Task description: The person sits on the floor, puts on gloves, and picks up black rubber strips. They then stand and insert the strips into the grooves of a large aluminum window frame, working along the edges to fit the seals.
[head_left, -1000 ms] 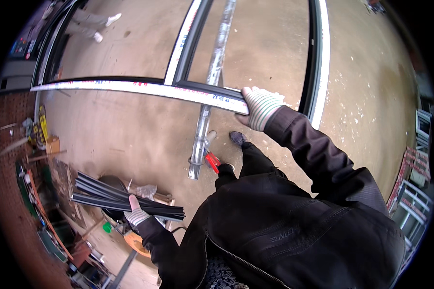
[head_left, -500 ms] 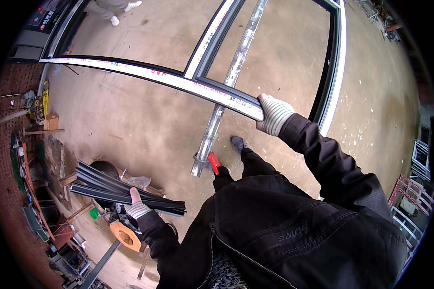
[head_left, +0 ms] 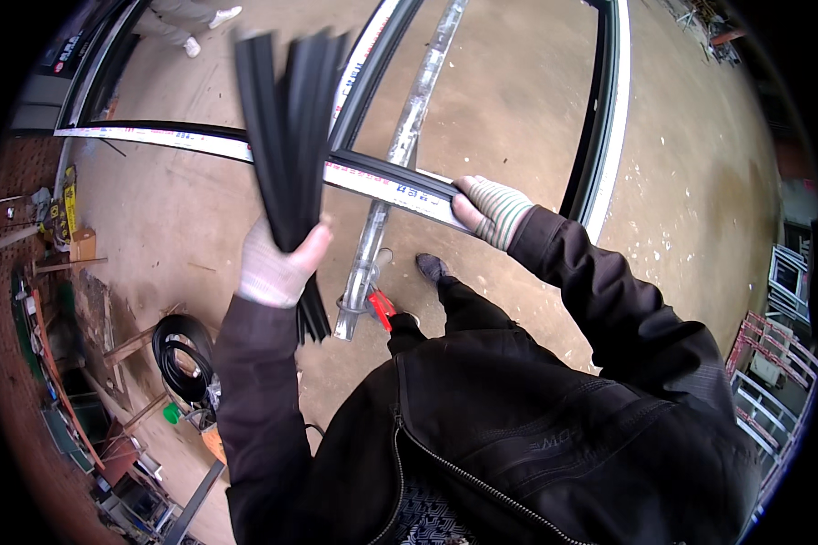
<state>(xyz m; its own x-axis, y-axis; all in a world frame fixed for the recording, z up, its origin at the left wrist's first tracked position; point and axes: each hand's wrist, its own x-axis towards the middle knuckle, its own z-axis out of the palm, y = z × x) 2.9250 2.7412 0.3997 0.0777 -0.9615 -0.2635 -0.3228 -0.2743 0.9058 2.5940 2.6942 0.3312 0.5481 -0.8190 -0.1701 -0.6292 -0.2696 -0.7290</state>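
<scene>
My left hand [head_left: 277, 268], in a striped fingerless glove, is closed around a bundle of long black grooved strips [head_left: 286, 136]. The strips stand out beyond the hand, fanned at their far ends, and cross in front of the window frame [head_left: 191, 141]. That frame is dark, with printed white film along its bars. My right hand [head_left: 495, 209], gloved alike, is closed on the near bar of the frame, thumb on top and fingers partly hidden. Beneath the bar runs a scuffed metal support bar [head_left: 427, 82].
A red-handled item [head_left: 380, 309] is at the support bar's near end, close to my feet. Coiled black hose or cable [head_left: 182, 357] lies at the left among wood pieces. Metal frames [head_left: 791, 282] stand at the right. Another person's legs [head_left: 174, 23] show at the far left.
My left hand has lifted the black strips from the lower left up over the near bar of the window frame and turned them upright. My right hand stays on the bar.
</scene>
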